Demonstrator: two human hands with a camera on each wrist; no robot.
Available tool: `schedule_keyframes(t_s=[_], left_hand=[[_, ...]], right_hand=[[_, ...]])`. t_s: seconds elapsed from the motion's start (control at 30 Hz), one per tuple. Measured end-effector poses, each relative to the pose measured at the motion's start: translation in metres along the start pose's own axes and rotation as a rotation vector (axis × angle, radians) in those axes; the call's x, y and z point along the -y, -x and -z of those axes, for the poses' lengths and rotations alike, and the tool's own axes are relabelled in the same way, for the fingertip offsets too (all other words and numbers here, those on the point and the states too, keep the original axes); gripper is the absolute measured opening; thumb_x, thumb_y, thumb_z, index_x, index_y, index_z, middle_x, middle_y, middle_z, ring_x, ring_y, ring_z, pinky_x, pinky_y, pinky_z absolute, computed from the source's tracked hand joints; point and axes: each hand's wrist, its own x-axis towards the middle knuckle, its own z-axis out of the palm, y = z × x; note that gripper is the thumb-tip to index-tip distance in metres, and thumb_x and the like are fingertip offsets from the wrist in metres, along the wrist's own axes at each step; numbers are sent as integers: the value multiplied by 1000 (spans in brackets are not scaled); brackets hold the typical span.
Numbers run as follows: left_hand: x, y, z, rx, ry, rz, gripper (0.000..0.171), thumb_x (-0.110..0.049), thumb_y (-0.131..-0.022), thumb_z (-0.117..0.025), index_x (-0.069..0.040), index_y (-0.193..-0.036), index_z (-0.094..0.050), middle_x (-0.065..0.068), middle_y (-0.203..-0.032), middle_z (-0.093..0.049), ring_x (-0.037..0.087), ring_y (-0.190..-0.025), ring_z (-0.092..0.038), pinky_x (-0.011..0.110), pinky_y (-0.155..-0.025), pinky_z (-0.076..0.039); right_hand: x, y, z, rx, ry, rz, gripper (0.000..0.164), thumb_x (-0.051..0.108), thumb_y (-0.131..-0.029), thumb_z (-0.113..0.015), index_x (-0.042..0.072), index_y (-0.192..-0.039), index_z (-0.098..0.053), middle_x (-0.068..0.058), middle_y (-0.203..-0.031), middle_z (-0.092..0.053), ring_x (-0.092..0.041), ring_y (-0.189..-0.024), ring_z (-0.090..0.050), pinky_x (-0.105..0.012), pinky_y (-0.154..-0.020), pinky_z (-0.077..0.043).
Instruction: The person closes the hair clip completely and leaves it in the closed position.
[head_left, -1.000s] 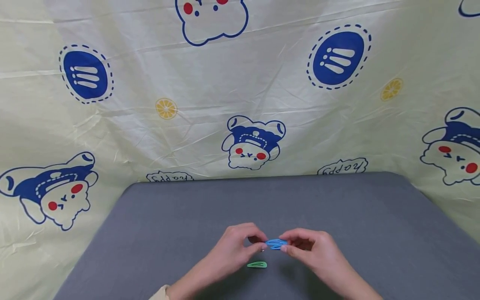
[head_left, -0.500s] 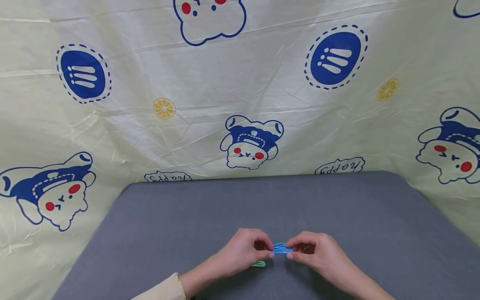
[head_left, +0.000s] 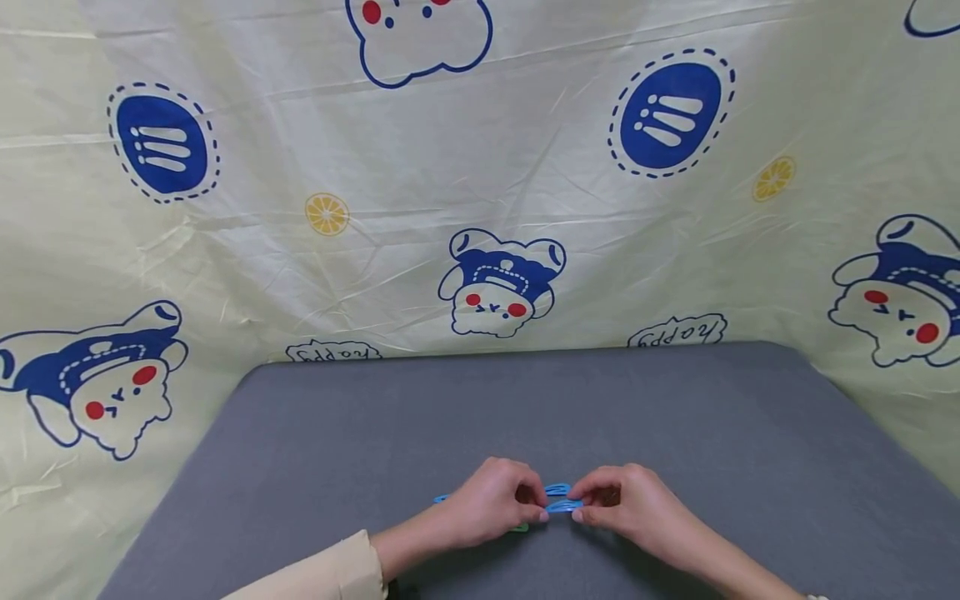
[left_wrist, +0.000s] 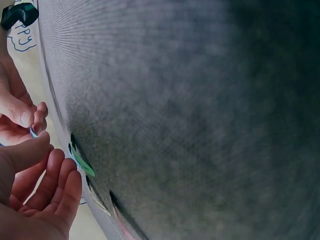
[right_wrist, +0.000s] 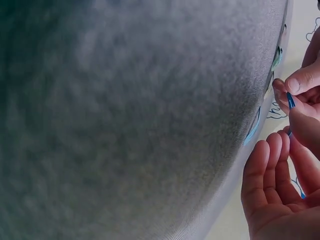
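A blue snap hair clip (head_left: 562, 506) is held lengthwise between my two hands, close over the table. My left hand (head_left: 498, 504) pinches its left end with thumb and index finger. At the other end, the thumb and index finger of my right hand (head_left: 633, 508) grip it. In the right wrist view the held blue clip (right_wrist: 290, 100) shows narrow, edge-on. Just beyond it on the table lies a second light-blue clip (head_left: 557, 489). A green clip (head_left: 521, 527) is mostly hidden under my left hand; the left wrist view shows the green clip (left_wrist: 82, 162) better.
Another blue clip end (head_left: 441, 498) peeks out left of my left hand. In the left wrist view, a pale clip (left_wrist: 97, 197) and a pink one (left_wrist: 122, 225) lie on the grey table (head_left: 480, 417). A printed cloth (head_left: 405, 167) hangs behind.
Both hands have moved slightly right and nearer, with the left now covering most of the green clip. The held blue clip now appears separate from the one behind it.
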Motion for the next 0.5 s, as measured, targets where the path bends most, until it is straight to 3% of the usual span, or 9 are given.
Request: schedule_keyframes(t_s=[0.5], left_hand=[[3, -4, -2, 56, -99, -9, 12, -11, -86, -77, -15, -78, -69, -16, -70, -56, -4, -62, -50, 14, -57, -44]], right_hand=[[-9, -6, 0, 66, -27, -17, 13, 23, -85, -78, 14, -93, -74, 3, -78, -67, -11, -70, -60, -25, -62, -48]])
